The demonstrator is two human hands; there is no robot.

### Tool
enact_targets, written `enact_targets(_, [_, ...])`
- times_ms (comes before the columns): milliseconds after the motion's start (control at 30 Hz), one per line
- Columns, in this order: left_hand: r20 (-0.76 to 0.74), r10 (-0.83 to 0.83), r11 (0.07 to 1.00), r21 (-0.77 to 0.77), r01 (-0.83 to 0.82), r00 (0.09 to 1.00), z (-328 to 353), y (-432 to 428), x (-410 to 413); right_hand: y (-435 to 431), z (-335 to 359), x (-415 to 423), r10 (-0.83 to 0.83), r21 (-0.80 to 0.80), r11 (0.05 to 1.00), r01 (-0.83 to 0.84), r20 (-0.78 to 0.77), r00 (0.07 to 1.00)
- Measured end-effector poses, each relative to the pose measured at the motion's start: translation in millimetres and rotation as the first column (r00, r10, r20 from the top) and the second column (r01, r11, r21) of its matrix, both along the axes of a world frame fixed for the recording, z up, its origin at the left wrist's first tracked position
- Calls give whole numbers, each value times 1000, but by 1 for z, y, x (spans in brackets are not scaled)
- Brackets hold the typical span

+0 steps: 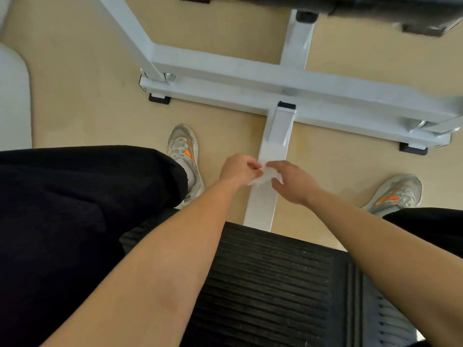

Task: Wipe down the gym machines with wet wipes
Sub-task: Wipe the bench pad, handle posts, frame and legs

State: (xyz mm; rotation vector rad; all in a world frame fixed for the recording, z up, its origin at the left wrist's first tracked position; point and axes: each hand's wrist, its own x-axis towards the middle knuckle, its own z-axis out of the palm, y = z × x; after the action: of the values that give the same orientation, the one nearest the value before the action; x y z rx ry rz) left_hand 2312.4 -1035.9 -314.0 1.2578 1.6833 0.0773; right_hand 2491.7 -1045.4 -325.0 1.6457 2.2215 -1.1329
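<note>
Left hand [239,169], right hand [293,182]: fingers pinch 1 crumpled wet wipe [263,177]. Prep step. Next: unfold, rub frame beam [275,146] under fingers.

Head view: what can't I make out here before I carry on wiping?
- The crumpled white wet wipe: mostly covered by the left hand and right hand gripping it. How dirty it is cannot be told.
- The white metal frame bar: the stretch under the hands and wipe is hidden.
- The dark padded part: blurred and cut off by the top edge.
- The black ribbed seat pad: cut off by the bottom edge and partly covered by the forearms.
</note>
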Motion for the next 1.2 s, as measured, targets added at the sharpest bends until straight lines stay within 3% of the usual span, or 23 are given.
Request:
enact_targets(100, [118,54,995,75,-63,992,38,10,13,14,40,1,-233,29,970,240,-142,962])
enact_targets(333, [279,41,982,168,-91,959,143,-6,42,3,149,22,-339,199,902,382,-222,914])
enact_targets(433, [212,-46,970,244,-7,976,183,-12,47,-13,189,38,-347,266,878,398,-219,912])
enact_targets(667, [-142,-194,879,414,237,971,266,-29,55,-37,280,78,-387,444,797,410,-145,910])
enact_targets(1033, [-355,-243,670,612,421,903,384,-14,77,-37,412,106,-390,688,616,383,-156,908])
enact_targets(1200, [-350,-198,589,704,397,916,421,40,79,8,444,113,-381,703,584,406,-205,902])
